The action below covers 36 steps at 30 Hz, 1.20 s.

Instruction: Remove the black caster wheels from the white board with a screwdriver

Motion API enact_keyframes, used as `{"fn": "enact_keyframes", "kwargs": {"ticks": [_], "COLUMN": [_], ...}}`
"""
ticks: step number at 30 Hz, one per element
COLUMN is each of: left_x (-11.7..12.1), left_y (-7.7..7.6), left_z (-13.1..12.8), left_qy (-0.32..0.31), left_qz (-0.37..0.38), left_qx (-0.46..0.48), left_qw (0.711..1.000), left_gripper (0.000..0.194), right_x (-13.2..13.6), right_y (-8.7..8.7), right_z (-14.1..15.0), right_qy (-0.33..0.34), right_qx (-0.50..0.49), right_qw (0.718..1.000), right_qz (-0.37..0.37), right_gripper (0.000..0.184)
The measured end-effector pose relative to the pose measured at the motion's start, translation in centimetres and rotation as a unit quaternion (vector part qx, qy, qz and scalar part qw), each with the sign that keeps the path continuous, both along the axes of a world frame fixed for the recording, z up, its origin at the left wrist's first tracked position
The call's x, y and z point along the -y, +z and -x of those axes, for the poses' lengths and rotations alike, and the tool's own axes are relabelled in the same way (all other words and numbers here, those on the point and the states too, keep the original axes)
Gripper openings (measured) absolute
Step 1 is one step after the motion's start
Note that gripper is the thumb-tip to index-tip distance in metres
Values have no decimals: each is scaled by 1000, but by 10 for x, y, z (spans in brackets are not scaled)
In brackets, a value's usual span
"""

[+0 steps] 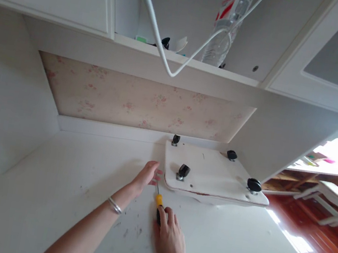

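1. We're holding the screwdriver (159,200) in the right hand (171,238), fingers wrapping round the yellow-and-black handle; the shaft is pointing away from us, toward the left fingers.
2. We're keeping the left hand (146,177) half-curled by the board's near left corner. Can't tell whether it's pinching anything or touching the shaft or the edge.
3. The white board (214,166) is lying on the white desktop (227,244), right of the left hand, its four black casters (184,171) facing up.
4. Handling, our guess: we're reading the screwdriver as light and stiff, with a thin shaft that's likely slippery; the thick handle is looking like the best hold.
5. We're expecting the board to be rigid and heavier, smooth-faced, with a rough front edge prone to chipping. We're favouring two opposite edges over the casters, which may swivel.
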State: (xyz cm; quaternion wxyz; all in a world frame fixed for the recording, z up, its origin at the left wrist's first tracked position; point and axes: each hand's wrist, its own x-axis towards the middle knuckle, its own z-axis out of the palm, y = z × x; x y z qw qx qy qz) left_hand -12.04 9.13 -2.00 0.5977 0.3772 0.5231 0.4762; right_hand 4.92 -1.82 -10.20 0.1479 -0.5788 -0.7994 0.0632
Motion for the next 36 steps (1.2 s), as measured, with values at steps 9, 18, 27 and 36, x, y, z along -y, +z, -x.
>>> {"fn": "enact_keyframes", "kwargs": {"ticks": [9, 18, 27, 36], "left_x": [-40, -38, 22, 91], "left_y": [-4, -5, -11, -14], "left_z": [-28, -33, 5, 78], "left_qy": [-94, -105, -64, -10], "left_qz": [54, 85, 54, 40], "left_qx": [44, 33, 49, 85], "left_qw": [993, 990, 995, 996], "left_gripper": [38, 39, 25, 23], "right_x": [3, 41, 51, 18], "right_y": [-2, 47, 123, 176], "right_z": [-17, -82, -97, -22], "right_qy": [-70, -330, -269, -23], "right_qx": [-269, -524, -569, -578], "right_qw": [960, 784, 767, 802], "right_qz": [-45, -39, -124, -151], "right_gripper": [36, 55, 48, 25]}}
